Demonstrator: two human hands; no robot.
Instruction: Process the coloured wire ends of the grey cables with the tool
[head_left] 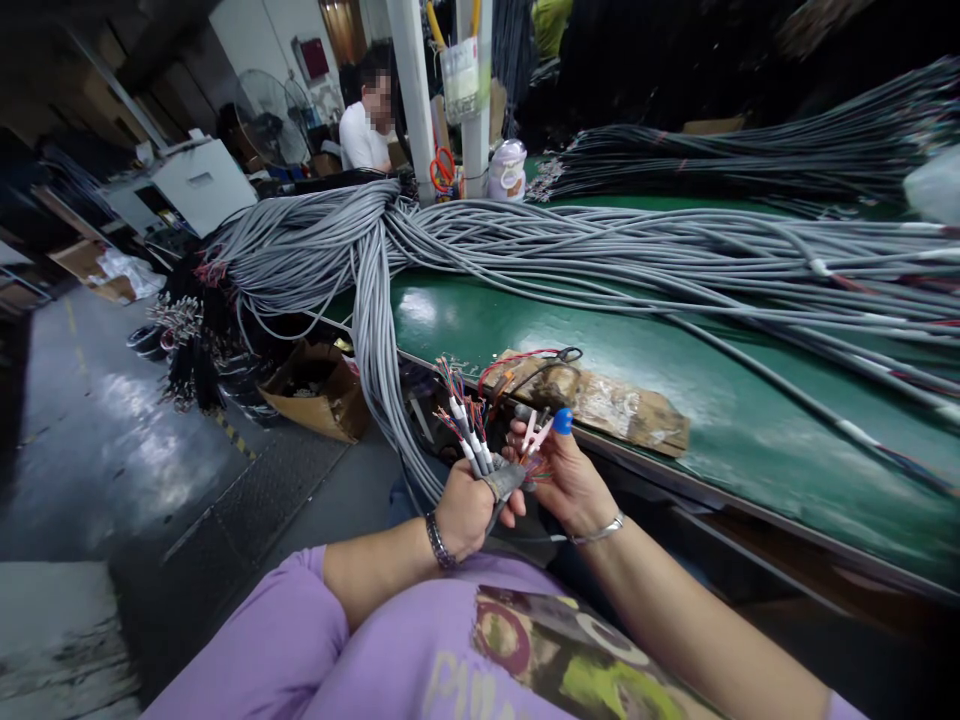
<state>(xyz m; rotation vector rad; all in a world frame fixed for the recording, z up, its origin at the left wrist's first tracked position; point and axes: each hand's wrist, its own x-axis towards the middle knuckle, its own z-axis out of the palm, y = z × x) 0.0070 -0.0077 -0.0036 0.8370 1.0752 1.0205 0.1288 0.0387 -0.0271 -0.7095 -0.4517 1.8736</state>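
My left hand [466, 508] is closed around several grey cables [477, 452]. Their ends stick up past the fist, with white bands and fanned-out thin coloured wires; a grey covering wraps the thumb. Just to the right, my right hand [576, 485] pinches a small pale pink, V-shaped clip-like piece [534, 432]. A blue cover [562, 421] sits on that thumb tip. Thin coloured wires [535, 468] show between the two hands, close to the right fingers. Whether the clip-like piece touches these wires, I cannot tell.
A thick bundle of grey cables [525, 235] lies along the green table [465, 315] and hangs over its edge. A tape-wrapped board [626, 408] with red and black leads lies at the edge. Behind are a post [412, 95], red scissors [442, 168] and a seated person [362, 135].
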